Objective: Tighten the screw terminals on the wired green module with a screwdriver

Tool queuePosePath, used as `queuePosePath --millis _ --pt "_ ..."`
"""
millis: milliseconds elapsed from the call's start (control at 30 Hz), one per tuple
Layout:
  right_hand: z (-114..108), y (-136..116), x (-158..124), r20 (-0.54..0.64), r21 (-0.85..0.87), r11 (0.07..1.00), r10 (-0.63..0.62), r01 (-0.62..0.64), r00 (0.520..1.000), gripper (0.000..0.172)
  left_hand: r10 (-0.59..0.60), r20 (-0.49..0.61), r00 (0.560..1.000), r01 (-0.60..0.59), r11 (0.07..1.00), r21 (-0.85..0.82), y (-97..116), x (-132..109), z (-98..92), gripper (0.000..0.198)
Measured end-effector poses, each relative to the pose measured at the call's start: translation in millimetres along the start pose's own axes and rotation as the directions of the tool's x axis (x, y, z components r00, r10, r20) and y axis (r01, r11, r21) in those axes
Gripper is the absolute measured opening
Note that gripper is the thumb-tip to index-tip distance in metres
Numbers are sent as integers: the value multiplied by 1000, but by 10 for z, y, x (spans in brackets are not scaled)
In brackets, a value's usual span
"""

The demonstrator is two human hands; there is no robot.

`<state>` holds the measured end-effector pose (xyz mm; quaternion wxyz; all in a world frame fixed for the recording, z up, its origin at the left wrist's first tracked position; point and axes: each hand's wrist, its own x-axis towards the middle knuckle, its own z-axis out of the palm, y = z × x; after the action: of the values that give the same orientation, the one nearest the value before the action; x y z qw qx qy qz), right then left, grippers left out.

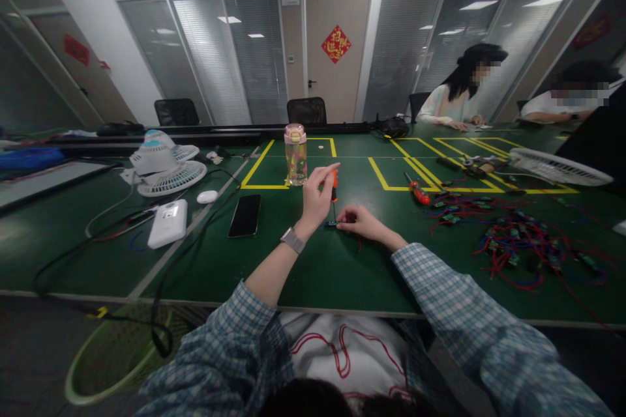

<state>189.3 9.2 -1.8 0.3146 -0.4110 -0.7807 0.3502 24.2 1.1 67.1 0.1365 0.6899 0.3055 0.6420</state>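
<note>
Near the middle of the green table, my left hand (pixel 317 194) is closed around the orange-and-black handle of a screwdriver (pixel 334 194). The tool stands upright, its thin shaft pointing down at a small circuit board (pixel 331 224). With pinched fingers my right hand (pixel 360 221) grips the right end of that board against the tabletop. A short red wire trails from beneath my right hand. Whether the screwdriver's tip sits in a screw is too small to make out.
To the right lie a red-handled screwdriver (pixel 419 193) and a tangled heap of wired circuit boards (pixel 523 241). A bottle (pixel 295 156) stands behind my left hand. On the left are a phone (pixel 244 215), a white box (pixel 167 223) and a fan (pixel 171 177). Two people sit across at right.
</note>
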Motion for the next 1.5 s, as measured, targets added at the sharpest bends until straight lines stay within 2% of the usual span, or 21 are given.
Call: queuePosePath --millis 133,567,900,1100,1300,1500 --pt "1 3 1 -3 8 1000 4 -4 1000 14 6 -2 1000 -6 1000 -23 14 -1 0 24" --pt "-14 -27 -10 13 1 1000 9 -9 1000 15 43 -61 997 -39 997 67 25 15 -9 13" --pt "-6 -4 2 3 -9 1000 -5 5 1000 15 -41 68 997 50 989 -139 -29 -20 24 29" --pt "-5 -12 -2 3 1 1000 5 -5 1000 16 -16 39 999 19 995 -94 -12 -23 22 26" --pt "-10 -18 -8 5 -4 1000 -1 1 1000 17 40 -11 999 -39 996 77 20 -6 12 17" --pt "-17 -27 -10 8 0 1000 -1 1 1000 17 -6 52 999 7 1000 -29 25 -11 13 24"
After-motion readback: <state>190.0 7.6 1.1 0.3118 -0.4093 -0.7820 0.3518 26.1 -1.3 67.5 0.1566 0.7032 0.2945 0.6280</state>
